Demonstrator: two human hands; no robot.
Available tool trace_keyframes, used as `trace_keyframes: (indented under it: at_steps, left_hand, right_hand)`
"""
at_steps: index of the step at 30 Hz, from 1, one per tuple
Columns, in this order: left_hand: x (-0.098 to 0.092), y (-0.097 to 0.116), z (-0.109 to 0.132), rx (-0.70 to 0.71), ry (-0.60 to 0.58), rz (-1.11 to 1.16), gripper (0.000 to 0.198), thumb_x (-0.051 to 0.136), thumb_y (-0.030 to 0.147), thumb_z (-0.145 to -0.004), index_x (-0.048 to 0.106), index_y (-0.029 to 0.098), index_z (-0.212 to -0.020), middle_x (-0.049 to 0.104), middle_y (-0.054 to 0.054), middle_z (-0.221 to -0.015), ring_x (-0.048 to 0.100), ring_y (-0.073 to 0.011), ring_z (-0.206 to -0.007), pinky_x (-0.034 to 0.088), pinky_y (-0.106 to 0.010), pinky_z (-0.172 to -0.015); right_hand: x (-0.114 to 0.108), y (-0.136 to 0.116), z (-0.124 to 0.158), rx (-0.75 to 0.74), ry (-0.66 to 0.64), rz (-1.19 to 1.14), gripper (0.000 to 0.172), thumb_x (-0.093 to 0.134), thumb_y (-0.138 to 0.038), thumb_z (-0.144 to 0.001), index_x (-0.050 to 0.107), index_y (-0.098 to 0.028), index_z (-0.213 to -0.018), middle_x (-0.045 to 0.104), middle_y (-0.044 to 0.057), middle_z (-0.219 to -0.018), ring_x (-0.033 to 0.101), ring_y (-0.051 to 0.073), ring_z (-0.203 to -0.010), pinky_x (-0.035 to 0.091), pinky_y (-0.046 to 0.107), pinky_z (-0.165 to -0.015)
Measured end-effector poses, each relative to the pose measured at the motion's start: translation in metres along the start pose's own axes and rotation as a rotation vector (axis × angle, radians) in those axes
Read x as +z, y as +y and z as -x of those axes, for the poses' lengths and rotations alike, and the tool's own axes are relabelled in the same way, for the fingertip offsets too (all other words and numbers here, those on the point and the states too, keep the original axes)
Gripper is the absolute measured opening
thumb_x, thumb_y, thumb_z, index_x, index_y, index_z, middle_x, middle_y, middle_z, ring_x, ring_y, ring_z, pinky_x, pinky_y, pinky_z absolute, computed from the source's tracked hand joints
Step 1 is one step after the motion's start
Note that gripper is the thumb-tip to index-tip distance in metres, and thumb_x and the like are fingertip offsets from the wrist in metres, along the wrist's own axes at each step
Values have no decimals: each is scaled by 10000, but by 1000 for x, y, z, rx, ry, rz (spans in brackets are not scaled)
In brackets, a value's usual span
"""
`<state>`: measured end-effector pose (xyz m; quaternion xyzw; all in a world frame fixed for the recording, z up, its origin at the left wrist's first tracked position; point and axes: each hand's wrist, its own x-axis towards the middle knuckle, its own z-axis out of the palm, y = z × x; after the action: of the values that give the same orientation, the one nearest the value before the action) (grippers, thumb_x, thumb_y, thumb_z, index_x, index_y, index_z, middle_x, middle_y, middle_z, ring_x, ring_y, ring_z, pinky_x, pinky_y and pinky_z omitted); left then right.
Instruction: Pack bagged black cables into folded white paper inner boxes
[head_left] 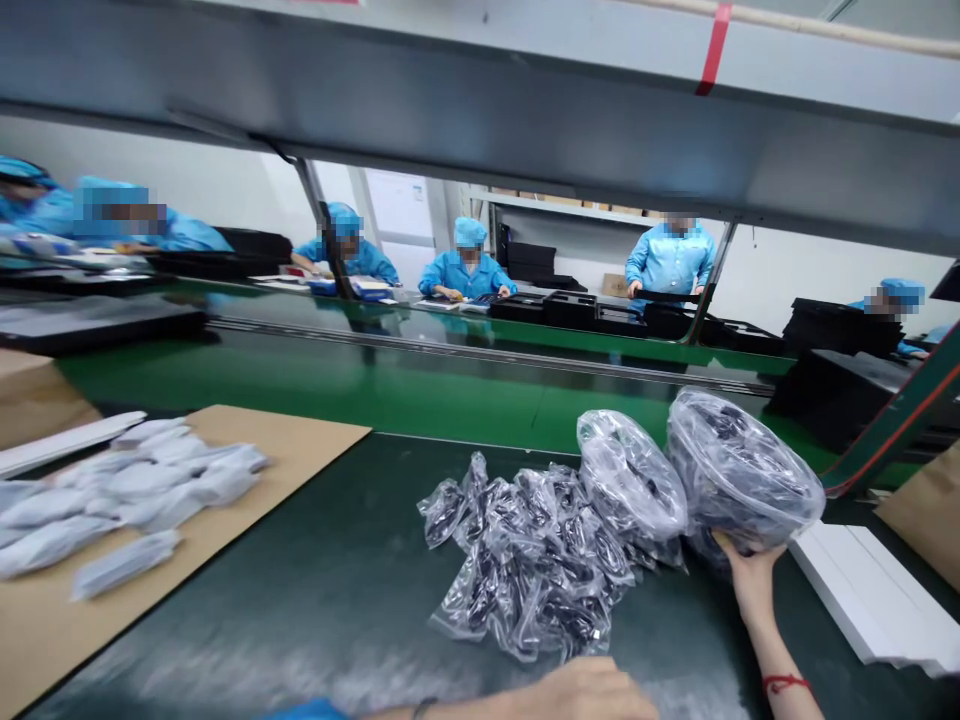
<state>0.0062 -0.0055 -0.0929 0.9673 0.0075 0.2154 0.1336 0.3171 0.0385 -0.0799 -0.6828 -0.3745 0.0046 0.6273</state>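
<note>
On the right, my right hand grips the underside of a large round bundle wrapped in clear plastic, with dark contents showing through. The thumb and a finger press on the film; the other fingers are hidden beneath. Touching its left side, a second plastic-wrapped round bundle leans at a tilt. A heap of small clear bags with dark coiled cables lies just left of both. At the bottom edge is my left hand, nearest the heap; the frame cuts off most of its fingers.
A cardboard sheet at left carries several pale wrapped packets. White boxes stand at right. A green conveyor belt runs behind the dark worktable. Overhead hangs a metal shelf. Several co-workers in blue sit or stand beyond.
</note>
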Motion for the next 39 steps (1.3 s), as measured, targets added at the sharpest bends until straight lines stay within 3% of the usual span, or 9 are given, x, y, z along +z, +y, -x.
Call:
trace_keyframes:
  at_steps: [3, 6, 10, 16, 22, 26, 30, 36, 39]
  left_hand:
    - [-69, -11, -17, 17, -1, -196, 283, 567, 295, -894, 575, 257, -1175, 691, -49, -1233, 642, -194, -1064, 459, -328, -950]
    - [-141, -43, -30, -236, 31, -480, 524, 465, 20, -842, 500, 216, -1327, 608, -97, -1365, 520, -220, -1300, 292, -425, -1153]
    - [-191, -99, -42, -387, -75, -675, 751, 493, 4, -808, 267, 213, -1493, 404, -122, -1545, 328, -242, -1456, 176, -490, -1194]
    - [-188, -141, -60, -107, -67, -645, 285, 481, 45, -902, 604, 192, -1113, 689, -106, -1162, 592, -202, -1172, 391, -378, -1061]
    - [-164, -148, -41, -178, -13, -568, 304, 373, 156, -970, 572, 191, -742, 650, -55, -789, 598, -149, -719, 464, -257, -634]
    - [-162, -145, -31, -312, 64, -486, 125, 481, 220, -918, 601, 189, -932, 678, -44, -914, 642, -165, -858, 508, -245, -723]
    - [-175, -142, -45, -498, 142, -406, 300, 401, 257, -966, 525, 225, -1237, 647, -21, -1196, 654, -147, -992, 523, -238, -844]
    - [-171, -144, -87, -758, 199, -356, 668, 687, 339, -828, 407, 175, -1412, 396, -136, -1523, 566, -317, -1207, 522, -390, -931]
    - [-166, -148, -97, -792, 203, -271, 510, 752, 311, -793, 573, 170, -1248, 478, -129, -1459, 484, -341, -1290, 450, -452, -1051]
  right_hand:
    - [-9, -9, 15, -151, 104, 76, 1032, 748, -658, -585, 335, -121, -1364, 464, 198, -1314, 478, 395, -1241, 362, 582, -1075]
    - [-16, -34, 51, -389, 260, 141, 994, 774, -480, -685, 219, -194, -1458, 304, 228, -1434, 395, 418, -1299, 374, 626, -1030]
    - [-2, -76, 82, -782, -6, 222, 716, 717, -300, -789, 347, -395, -1394, 516, 71, -1306, 566, 272, -1133, 505, 444, -925]
    - [47, -100, 59, -897, -306, 353, 356, 501, -199, -900, 612, -226, -1237, 625, 84, -943, 594, 223, -906, 498, 350, -782]
    - [50, -91, 73, -861, -357, 298, 512, 326, -48, -863, 684, -252, -1167, 517, 26, -795, 542, 95, -646, 463, 181, -611]
    - [34, -96, 78, -751, -355, 302, 376, 433, -227, -903, 654, -208, -1206, 603, 97, -1108, 635, 173, -936, 541, 290, -827]
    - [27, -105, 70, -605, -368, 374, 432, 381, -379, -967, 595, -183, -1287, 579, 117, -1318, 576, 250, -1202, 503, 382, -984]
    - [54, -128, 56, -327, -361, 561, 520, 407, -300, -953, 437, -70, -1419, 534, 226, -1341, 637, 324, -1074, 530, 434, -862]
    - [62, -139, 50, -203, -415, 646, 469, 460, -278, -958, 462, -96, -1391, 580, 206, -1261, 664, 276, -967, 536, 430, -830]
